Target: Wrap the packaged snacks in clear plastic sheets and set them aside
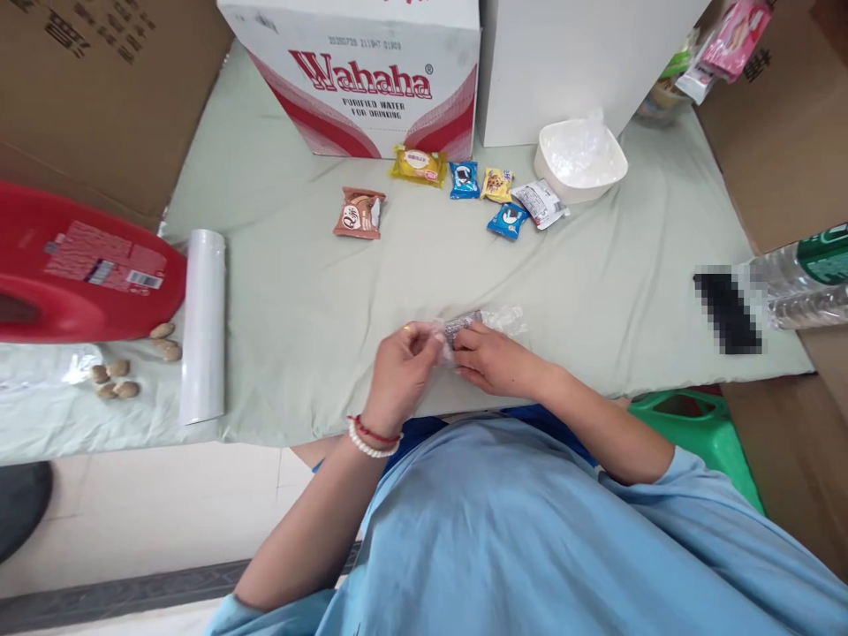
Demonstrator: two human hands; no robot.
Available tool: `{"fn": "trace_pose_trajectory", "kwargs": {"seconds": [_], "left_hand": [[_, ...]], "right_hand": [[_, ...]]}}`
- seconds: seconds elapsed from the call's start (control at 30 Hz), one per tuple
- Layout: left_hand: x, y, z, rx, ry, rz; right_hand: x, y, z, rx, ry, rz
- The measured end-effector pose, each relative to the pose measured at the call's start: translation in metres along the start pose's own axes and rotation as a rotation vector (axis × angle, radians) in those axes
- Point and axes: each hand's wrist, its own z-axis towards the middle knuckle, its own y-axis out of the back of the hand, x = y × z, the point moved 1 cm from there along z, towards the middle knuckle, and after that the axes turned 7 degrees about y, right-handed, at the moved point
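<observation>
Near the table's front edge, a clear plastic bag [507,320] lies crumpled between my two hands. A small dark, shiny packet [462,325] shows in or under the plastic; its kind is hard to make out. My left hand [405,367], with a red and a white bracelet at the wrist, pinches the left end of the bag between thumb and finger. My right hand [494,358] is closed over the bag and the dark packet, its fingertips partly hidden. Farther back lie a brown snack packet [359,213], a yellow one [419,166] and several smaller wrapped snacks [496,185].
A Wahaha carton [371,79] and a white box [570,62] stand at the back, beside a white bowl [579,163] with clear plastic in it. To the left are a red jug [86,265], a white roll [204,327] and several walnuts [117,369]. Plastic bottles [808,305] lie right.
</observation>
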Motion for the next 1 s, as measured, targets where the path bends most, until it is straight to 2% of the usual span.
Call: {"fn": "trace_pose_trajectory", "kwargs": {"seconds": [0.1, 0.2, 0.23, 0.3, 0.37, 0.4, 0.47, 0.53, 0.6, 0.7, 0.8, 0.9, 1.0], "left_hand": [[0.005, -0.023, 0.008, 0.007, -0.185, 0.243], [0.01, -0.036, 0.004, -0.043, -0.383, 0.518], [0.011, -0.039, 0.001, -0.054, -0.408, 0.618], [0.01, -0.045, -0.006, -0.081, -0.406, 0.828], [0.009, -0.05, -0.012, -0.104, -0.381, 1.009], [0.008, -0.052, -0.013, -0.11, -0.377, 1.078], [0.008, -0.054, -0.015, -0.115, -0.391, 1.178], [0.01, -0.055, -0.015, -0.116, -0.417, 1.24], [0.013, -0.054, -0.014, -0.117, -0.438, 1.269], [0.015, -0.053, -0.013, -0.108, -0.444, 1.256], [0.013, -0.055, -0.013, -0.086, -0.441, 1.235], [0.01, -0.061, -0.013, -0.064, -0.455, 1.25], [0.009, -0.061, -0.01, -0.045, -0.446, 1.221]], "right_hand": [[0.006, 0.011, -0.008, 0.019, 0.014, 0.053], [0.011, 0.034, -0.023, 0.038, -0.019, 0.268], [0.011, 0.042, -0.027, -0.012, -0.085, 0.342], [0.002, 0.055, -0.033, -0.24, -0.305, 0.373], [-0.013, 0.059, -0.035, -0.479, -0.539, 0.224], [-0.022, 0.057, -0.035, -0.521, -0.624, 0.133], [-0.037, 0.047, -0.034, -0.417, -0.715, 0.028], [-0.046, 0.035, -0.035, -0.222, -0.728, 0.047], [-0.047, 0.029, -0.041, -0.102, -0.709, 0.103], [-0.041, 0.037, -0.051, -0.146, -0.711, 0.162], [-0.028, 0.053, -0.045, -0.209, -0.715, 0.218], [-0.013, 0.058, -0.017, -0.168, -0.702, 0.215], [-0.005, 0.049, 0.018, -0.098, -0.664, 0.121]]}}
